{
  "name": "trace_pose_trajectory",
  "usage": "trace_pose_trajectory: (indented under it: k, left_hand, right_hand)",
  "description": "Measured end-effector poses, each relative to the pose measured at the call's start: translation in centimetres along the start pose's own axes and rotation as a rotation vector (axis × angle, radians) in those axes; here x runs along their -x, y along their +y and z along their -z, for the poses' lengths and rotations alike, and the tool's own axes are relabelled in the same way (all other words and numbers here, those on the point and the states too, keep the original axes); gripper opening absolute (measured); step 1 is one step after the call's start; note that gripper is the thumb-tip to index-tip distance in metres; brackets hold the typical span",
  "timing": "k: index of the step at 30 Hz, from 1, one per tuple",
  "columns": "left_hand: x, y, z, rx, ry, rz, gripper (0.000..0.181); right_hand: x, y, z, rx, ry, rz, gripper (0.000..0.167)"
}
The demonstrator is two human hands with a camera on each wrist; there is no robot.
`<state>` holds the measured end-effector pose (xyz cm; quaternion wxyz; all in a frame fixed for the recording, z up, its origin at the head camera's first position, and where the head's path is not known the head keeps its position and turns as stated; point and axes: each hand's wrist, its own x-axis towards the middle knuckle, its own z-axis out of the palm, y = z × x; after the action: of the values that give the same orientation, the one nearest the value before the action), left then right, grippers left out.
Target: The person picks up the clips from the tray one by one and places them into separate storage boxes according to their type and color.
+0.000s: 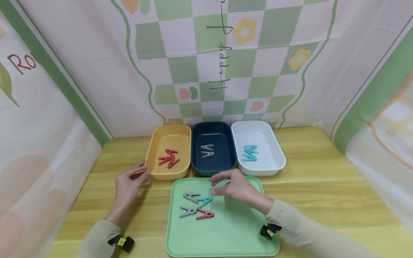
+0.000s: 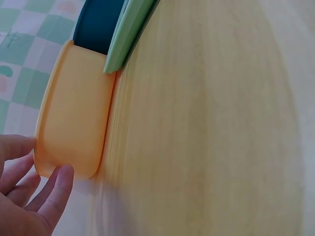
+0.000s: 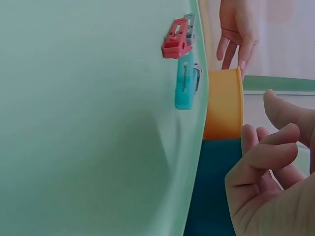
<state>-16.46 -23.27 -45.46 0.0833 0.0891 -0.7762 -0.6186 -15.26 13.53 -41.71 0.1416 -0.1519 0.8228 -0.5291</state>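
Observation:
My left hand (image 1: 129, 182) is at the near left corner of the yellow bin (image 1: 169, 176). In the left wrist view its fingertips (image 2: 63, 179) rest lightly at the bin's end, fingers loosely bent. Over the far part of the green tray (image 1: 238, 229) hovers my right hand (image 1: 237, 186), thumb and fingers apart, with nothing between them. On the tray, left of it, lie a blue clothespin (image 1: 204, 201), a red clothespin (image 1: 205, 214) and two grey ones, an upper grey clothespin (image 1: 191, 197) and a lower grey clothespin (image 1: 188, 211).
Several red clothespins (image 1: 168, 158) lie in the yellow bin. The navy bin (image 1: 214, 127) beside it holds two grey clothespins (image 1: 207, 154), and the white bin (image 1: 274, 157) holds blue clothespins (image 1: 250, 153). All stand in a row on the wooden table (image 1: 322, 193), before a patterned cloth backdrop (image 1: 180, 71).

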Motion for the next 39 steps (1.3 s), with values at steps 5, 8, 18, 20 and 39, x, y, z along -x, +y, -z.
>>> trace_pose_trajectory:
  k: [5,8,18,20,39]
  left_hand:
    - [0.0,0.0,0.0,-0.006,0.002,0.001,0.03]
    - [0.0,0.0,0.0,-0.006,0.004,0.003,0.03]
    - [0.0,-0.1,-0.1,0.002,0.01,0.007,0.03]
    - [0.0,-0.1,-0.1,0.007,0.012,0.004,0.03]
    - [0.0,-0.1,0.0,0.003,0.005,-0.003,0.03]
  right_hand:
    - [0.0,0.4,-0.1,-0.005,0.004,-0.006,0.033]
    - [-0.1,0.7,-0.1,0.006,-0.001,-0.019,0.032]
    - [-0.2,1.5,-0.4,0.031,-0.038,-0.028,0.035]
    - [-0.3,1.6,-0.4,0.045,-0.045,-0.022,0.035]
    - [-0.9,1.9,-1.2,0.076,-0.1,-0.047,0.034]
